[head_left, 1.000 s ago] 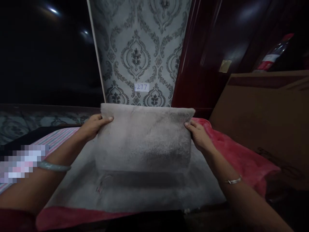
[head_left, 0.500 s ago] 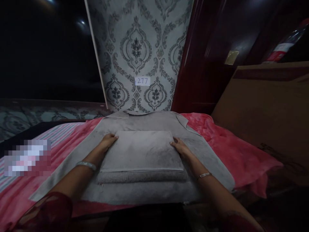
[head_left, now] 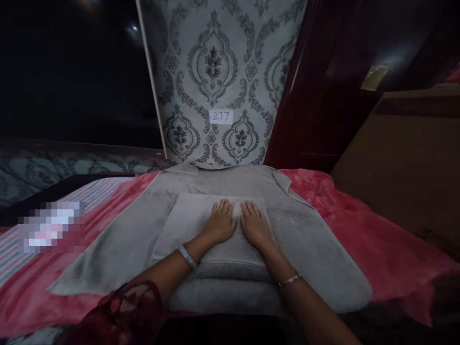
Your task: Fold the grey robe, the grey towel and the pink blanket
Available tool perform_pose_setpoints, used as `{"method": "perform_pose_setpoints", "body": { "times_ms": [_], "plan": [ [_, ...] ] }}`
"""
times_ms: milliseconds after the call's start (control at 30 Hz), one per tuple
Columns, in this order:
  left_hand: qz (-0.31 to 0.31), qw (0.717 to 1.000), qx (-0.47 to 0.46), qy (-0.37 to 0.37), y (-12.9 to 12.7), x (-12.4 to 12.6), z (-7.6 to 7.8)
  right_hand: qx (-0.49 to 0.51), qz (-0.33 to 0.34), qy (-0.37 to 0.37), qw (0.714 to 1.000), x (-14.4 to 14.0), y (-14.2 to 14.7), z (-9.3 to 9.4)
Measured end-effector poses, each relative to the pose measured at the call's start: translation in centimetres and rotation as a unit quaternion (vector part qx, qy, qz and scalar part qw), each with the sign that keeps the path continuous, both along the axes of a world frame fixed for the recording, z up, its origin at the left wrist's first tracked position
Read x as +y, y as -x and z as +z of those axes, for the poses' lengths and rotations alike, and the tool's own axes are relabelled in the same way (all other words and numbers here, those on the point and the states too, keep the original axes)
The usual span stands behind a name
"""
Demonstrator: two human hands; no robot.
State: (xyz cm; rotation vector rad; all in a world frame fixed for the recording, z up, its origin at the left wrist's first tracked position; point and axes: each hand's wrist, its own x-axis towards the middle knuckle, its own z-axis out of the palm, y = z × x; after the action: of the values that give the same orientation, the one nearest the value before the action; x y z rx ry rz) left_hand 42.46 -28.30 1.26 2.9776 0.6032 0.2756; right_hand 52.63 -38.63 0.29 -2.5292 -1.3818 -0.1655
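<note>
A grey plush garment [head_left: 316, 254] lies spread flat on a red blanket [head_left: 377, 239]. Its lower part is folded up into a thick rectangular pad [head_left: 179, 223] in the middle. My left hand [head_left: 220, 224] and my right hand [head_left: 254, 225] rest flat side by side on top of that folded pad, palms down, fingers pointing away from me and slightly spread. Neither hand grips anything. Each wrist wears a bangle.
A patterned grey wallpaper panel [head_left: 215, 72] with a small label reading 277 [head_left: 220, 116] stands behind the bed. A dark red wooden door [head_left: 323, 96] and a brown board [head_left: 406, 158] are at the right. A striped sheet [head_left: 21, 249] shows at the left.
One second ago both hands held the folded grey cloth up by its sides. They laid it down onto the garment, then slid from its edges to its middle.
</note>
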Motion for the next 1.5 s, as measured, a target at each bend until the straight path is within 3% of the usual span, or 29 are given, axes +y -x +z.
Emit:
{"method": "perform_pose_setpoints", "body": {
  "times_ms": [100,267,533,633,700,767,833,900,967,1100,1333,1500],
  "plan": [
    [0.002,1.000,-0.003,-0.001,0.4,0.4,-0.4,-0.009,0.003,-0.008,1.000,-0.1,-0.4,-0.7],
    [0.059,0.998,0.026,0.001,2.2,3.1,0.9,-0.014,0.005,-0.028,0.999,0.2,-0.6,-1.0],
    [0.193,0.980,0.047,0.009,10.3,9.6,1.5,-0.012,0.005,-0.021,1.000,0.0,-0.1,-0.5],
    [0.249,0.967,0.044,-0.001,11.8,9.9,2.4,0.001,0.006,-0.013,1.000,0.1,0.0,0.3],
    [0.262,0.964,0.031,-0.029,11.7,8.8,3.3,0.022,0.001,-0.001,1.000,-0.1,0.3,1.0],
    [0.216,0.975,0.020,-0.046,10.9,6.7,3.9,0.029,0.000,0.002,1.000,-0.7,1.0,1.8],
    [0.120,0.992,0.019,-0.043,9.7,3.9,3.7,0.023,0.020,0.002,1.000,-1.6,2.1,2.2],
    [0.031,0.998,0.033,-0.031,8.7,1.3,2.8,0.022,0.050,0.017,0.998,-2.6,3.2,2.1],
    [-0.011,0.998,0.056,-0.018,8.2,-0.5,1.6,0.032,0.062,0.040,0.997,-3.4,4.1,1.8],
    [-0.015,0.997,0.074,-0.002,8.3,-1.5,0.4,0.038,0.056,0.060,0.996,-4.1,4.6,1.0],
    [-0.009,0.997,0.071,0.000,8.7,-1.4,1.0,0.035,0.073,0.056,0.995,-4.3,4.1,1.1],
    [-0.014,0.998,0.067,-0.011,9.1,-1.3,0.8,0.034,0.126,0.077,0.988,-6.4,4.1,1.2]
  ]
}}
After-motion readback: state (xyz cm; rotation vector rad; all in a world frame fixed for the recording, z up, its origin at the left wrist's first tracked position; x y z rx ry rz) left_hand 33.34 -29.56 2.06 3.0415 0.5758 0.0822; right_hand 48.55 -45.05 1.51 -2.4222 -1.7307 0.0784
